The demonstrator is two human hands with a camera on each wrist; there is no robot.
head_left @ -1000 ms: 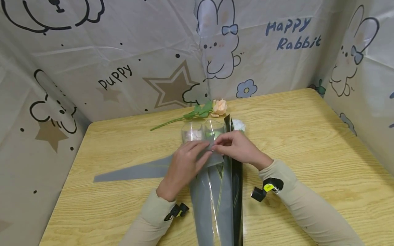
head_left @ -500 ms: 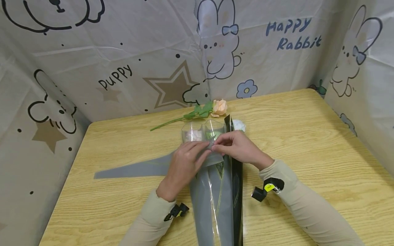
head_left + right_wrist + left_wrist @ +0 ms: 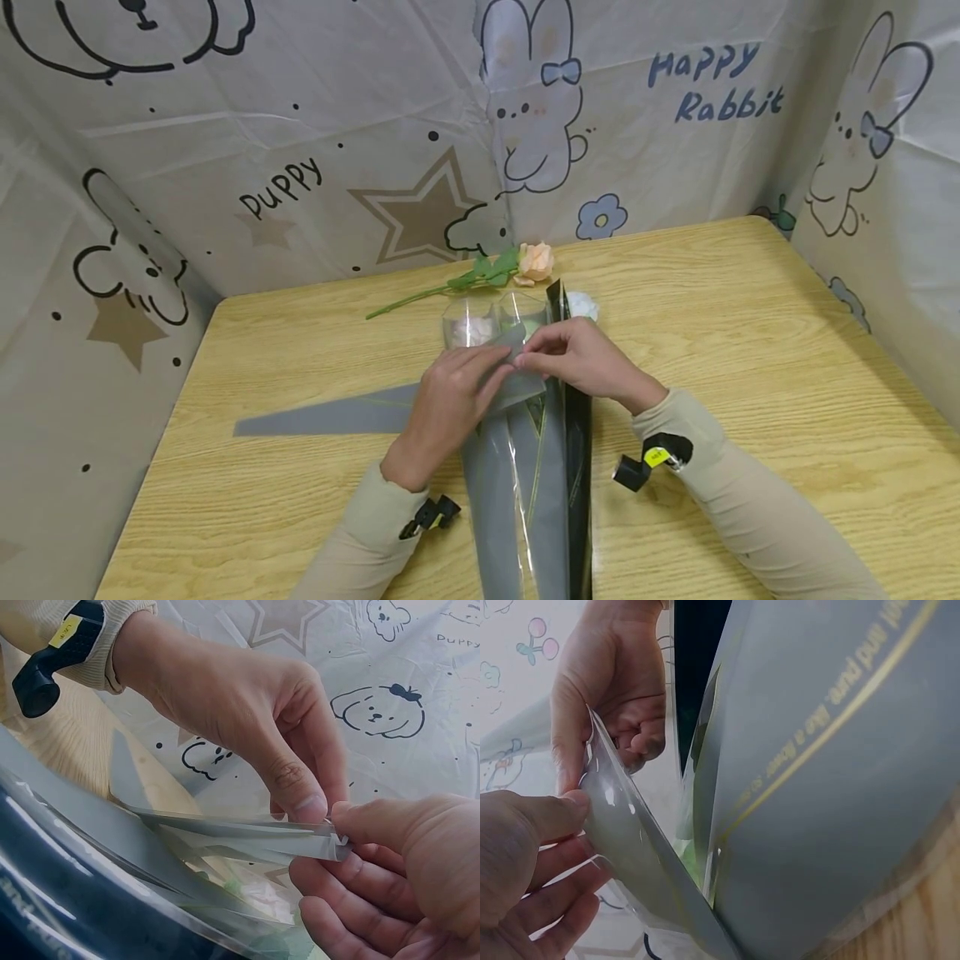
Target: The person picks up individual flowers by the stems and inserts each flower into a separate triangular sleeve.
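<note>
My left hand [image 3: 450, 404] and right hand [image 3: 581, 358] meet at the top of grey flower sleeves with clear windows [image 3: 513, 492]. Both pinch one loose sleeve's thin plastic edge [image 3: 622, 802] between thumb and fingers, as the left wrist view shows. In the right wrist view, the two thumbs are close together at the edge's corner [image 3: 334, 844]. This sleeve's long tapered end [image 3: 322, 417] reaches out to the left. Behind the hands, a pale pink flower [image 3: 471, 331] and a green one, partly hidden, show through clear plastic.
A dark sleeve [image 3: 577, 467] lies along the right side of the grey ones, with a whitish flower [image 3: 582, 306] at its top. Farther back lies a peach rose [image 3: 536, 263] with a green stem. Printed cloth walls [image 3: 375, 125] border the wooden table [image 3: 750, 350].
The grey plastic between my hands lifts slightly at its top corner. The sleeve's tapered left end shifts a little away from me and to the right. Both hands keep nearly the same place.
</note>
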